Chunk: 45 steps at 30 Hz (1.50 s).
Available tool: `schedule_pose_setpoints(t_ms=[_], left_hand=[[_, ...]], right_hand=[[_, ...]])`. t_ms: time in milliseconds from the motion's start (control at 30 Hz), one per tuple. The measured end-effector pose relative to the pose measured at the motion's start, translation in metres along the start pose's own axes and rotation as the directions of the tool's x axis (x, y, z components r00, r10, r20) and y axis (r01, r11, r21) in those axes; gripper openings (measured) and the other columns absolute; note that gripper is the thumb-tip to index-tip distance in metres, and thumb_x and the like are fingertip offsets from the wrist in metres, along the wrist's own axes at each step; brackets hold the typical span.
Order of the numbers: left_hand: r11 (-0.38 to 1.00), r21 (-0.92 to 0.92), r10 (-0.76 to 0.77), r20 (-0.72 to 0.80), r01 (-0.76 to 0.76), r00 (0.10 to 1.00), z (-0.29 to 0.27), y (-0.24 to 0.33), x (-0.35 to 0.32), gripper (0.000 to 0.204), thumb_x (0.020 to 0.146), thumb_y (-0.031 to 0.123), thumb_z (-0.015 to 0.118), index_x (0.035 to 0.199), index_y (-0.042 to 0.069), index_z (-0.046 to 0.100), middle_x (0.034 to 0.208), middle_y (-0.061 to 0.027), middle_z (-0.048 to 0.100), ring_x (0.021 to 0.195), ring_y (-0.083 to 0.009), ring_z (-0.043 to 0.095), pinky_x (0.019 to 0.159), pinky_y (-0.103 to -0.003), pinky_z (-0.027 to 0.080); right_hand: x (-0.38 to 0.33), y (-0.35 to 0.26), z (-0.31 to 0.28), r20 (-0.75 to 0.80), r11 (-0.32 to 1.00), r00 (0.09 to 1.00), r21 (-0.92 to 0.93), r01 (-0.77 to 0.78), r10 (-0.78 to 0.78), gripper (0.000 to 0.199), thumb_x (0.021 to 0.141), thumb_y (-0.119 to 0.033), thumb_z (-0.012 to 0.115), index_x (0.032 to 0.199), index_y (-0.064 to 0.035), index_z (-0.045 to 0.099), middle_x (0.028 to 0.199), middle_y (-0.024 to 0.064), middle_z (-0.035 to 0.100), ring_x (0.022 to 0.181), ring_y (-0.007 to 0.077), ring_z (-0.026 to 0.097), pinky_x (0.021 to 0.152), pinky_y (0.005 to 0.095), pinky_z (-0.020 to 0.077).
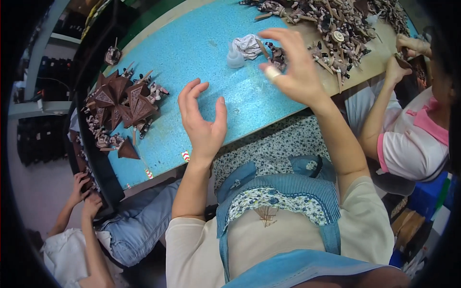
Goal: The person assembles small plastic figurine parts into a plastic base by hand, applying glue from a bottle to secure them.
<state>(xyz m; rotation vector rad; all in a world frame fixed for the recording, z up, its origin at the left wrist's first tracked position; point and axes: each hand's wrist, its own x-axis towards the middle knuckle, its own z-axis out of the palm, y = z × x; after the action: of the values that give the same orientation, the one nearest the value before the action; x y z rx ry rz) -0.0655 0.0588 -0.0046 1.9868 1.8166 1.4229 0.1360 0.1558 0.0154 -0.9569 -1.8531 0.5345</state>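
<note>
My left hand (pixel 202 122) hovers over the near part of the blue table (pixel 177 62), fingers curved and thumb apart, holding nothing. My right hand (pixel 295 72), with white tape round its thumb, is farther forward. Its fingers are spread around a small dark-and-pink figure piece (pixel 277 56), which appears to lie on the table; contact cannot be made out. Beside it is a thin brown strip (pixel 262 49). Just left of these stand a translucent squeeze bottle (pixel 235 57) and a crumpled white cloth (pixel 248 46).
Brown pointed roof-shaped pieces (pixel 113 98) and small figures are heaped at the left. A larger pile of figure pieces (pixel 331 33) covers the far right. A dark conveyor edge (pixel 96 158) borders the left. Co-workers' hands (pixel 84 199) work at the left, others (pixel 398 67) at the right.
</note>
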Motion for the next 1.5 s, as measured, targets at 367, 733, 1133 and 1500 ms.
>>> schedule_pose_setpoints(t_ms=[367, 733, 1133, 1500], left_hand=[[0.968, -0.139, -0.170, 0.254, 0.209, 0.952, 0.025, -0.001, 0.063, 0.035, 0.084, 0.007, 0.062, 0.116, 0.000, 0.052, 0.113, -0.0156, 0.057, 0.097, -0.0249, 0.059, 0.079, -0.034, 0.048], [0.996, -0.083, 0.037, 0.706, 0.030, 0.707, 0.070, 0.000, 0.170, 0.035, 0.075, 0.007, 0.068, 0.109, 0.006, 0.060, 0.086, -0.0047, 0.057, 0.065, -0.0110, 0.052, 0.060, -0.026, 0.046], [0.931, 0.357, -0.119, 0.099, 0.077, 0.988, 0.216, -0.123, 0.403, 0.069, 0.082, 0.056, 0.054, 0.125, 0.002, 0.049, 0.127, -0.0264, 0.048, 0.118, -0.0418, 0.044, 0.100, -0.047, 0.036], [0.954, 0.290, -0.121, 0.157, 0.072, 0.980, 0.225, -0.156, 0.435, 0.048, 0.084, 0.047, 0.057, 0.106, 0.005, 0.063, 0.108, -0.0232, 0.061, 0.107, -0.0392, 0.055, 0.093, -0.046, 0.043]], right_hand=[[0.013, -0.012, -0.007, 0.040, 0.996, 0.998, 0.076, 0.049, -0.052, 0.028, 0.068, -0.012, 0.073, 0.091, -0.0012, 0.060, 0.102, 0.0134, 0.059, 0.099, 0.0290, 0.054, 0.087, 0.0409, 0.0400], [-0.030, 0.015, -0.040, 0.029, 0.963, 0.980, 0.181, -0.201, 0.199, 0.041, 0.089, -0.015, 0.059, 0.122, 0.0064, 0.048, 0.105, 0.0209, 0.057, 0.088, 0.0337, 0.059, 0.078, 0.0380, 0.0469], [-0.039, 0.021, -0.031, 0.084, 0.903, 0.922, 0.186, -0.388, 0.379, 0.038, 0.085, -0.011, 0.064, 0.118, 0.0041, 0.053, 0.097, 0.0173, 0.060, 0.081, 0.0285, 0.060, 0.073, 0.0341, 0.0482], [-0.027, 0.021, -0.027, 0.018, 0.952, 0.953, -0.051, -0.302, 0.303, 0.035, 0.074, -0.012, 0.076, 0.104, -0.0001, 0.063, 0.094, 0.0124, 0.068, 0.081, 0.0275, 0.061, 0.073, 0.0349, 0.0489]])
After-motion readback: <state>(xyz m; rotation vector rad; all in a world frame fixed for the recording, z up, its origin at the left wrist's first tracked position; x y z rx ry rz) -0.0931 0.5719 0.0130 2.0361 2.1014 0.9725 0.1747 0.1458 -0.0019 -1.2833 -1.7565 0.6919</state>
